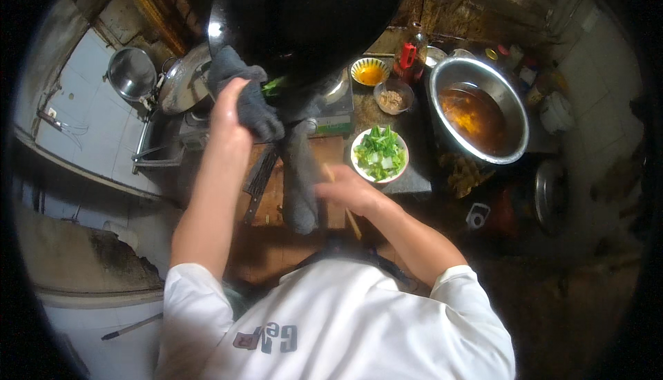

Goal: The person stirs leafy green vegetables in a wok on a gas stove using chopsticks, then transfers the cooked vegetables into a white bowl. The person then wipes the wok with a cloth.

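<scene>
A large black wok (305, 22) is raised and tilted at the top of the head view. Through a dark grey cloth (254, 108), my left hand (231, 103) grips the wok's near left edge. My right hand (344, 191) has a thin wooden stick (354, 224), perhaps chopsticks, between its fingers. Beside it hangs a long blurred length of grey cloth (300, 188). Some green leaf (273, 86) shows at the wok's lower side. A bowl of chopped leafy greens (380, 154) stands right of my right hand. Under the cloth lie a wooden cutting board (329, 157) and a dark cleaver (261, 175).
Right of the wok stand a striped bowl of orange liquid (370, 72), a bowl of minced food (393, 97), a glass bottle (411, 58) and a big metal basin (479, 113) of brown liquid. A steel pot (132, 74) and a large lid (184, 82) are at left.
</scene>
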{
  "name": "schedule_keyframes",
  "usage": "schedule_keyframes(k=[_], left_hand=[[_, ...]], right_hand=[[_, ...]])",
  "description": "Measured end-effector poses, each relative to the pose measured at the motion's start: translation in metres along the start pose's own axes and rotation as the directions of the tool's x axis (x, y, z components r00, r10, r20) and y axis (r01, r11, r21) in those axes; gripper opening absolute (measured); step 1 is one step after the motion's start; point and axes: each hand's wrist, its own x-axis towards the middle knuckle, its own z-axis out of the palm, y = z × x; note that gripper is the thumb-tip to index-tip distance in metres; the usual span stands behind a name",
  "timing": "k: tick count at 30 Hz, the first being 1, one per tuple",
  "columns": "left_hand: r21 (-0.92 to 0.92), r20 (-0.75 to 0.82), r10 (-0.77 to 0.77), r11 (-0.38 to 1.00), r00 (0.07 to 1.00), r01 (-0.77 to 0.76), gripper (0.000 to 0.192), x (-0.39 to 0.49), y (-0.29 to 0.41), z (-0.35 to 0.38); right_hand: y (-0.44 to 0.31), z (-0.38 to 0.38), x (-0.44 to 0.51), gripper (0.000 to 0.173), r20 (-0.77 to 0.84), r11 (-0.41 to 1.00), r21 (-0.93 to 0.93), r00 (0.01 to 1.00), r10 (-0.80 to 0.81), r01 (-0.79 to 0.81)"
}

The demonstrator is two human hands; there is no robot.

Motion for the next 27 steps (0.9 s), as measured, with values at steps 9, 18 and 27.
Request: schedule_keyframes(k=[9,18,27], left_hand=[[-0.114,-0.431,-0.093,0.992,0.898,0.048,0.041,0.164,-0.129,0.020],[0.055,-0.631,0.000,0.998,0.776,0.044,0.037,0.220,-0.187,0.000],[0.107,-0.577,-0.107,0.973,0.809,0.205,0.049,0.180,-0.162,-0.001]], right_hand=[[0.031,-0.033,0.091,0.018,-0.028,0.809,0.564,0.976,0.216,-0.164],[0.041,-0.031,0.140,0.007,0.025,0.755,0.604,0.952,0.304,-0.256],[0.055,-0.018,0.155,0.012,-0.030,0.774,0.552,0.920,0.390,-0.310]])
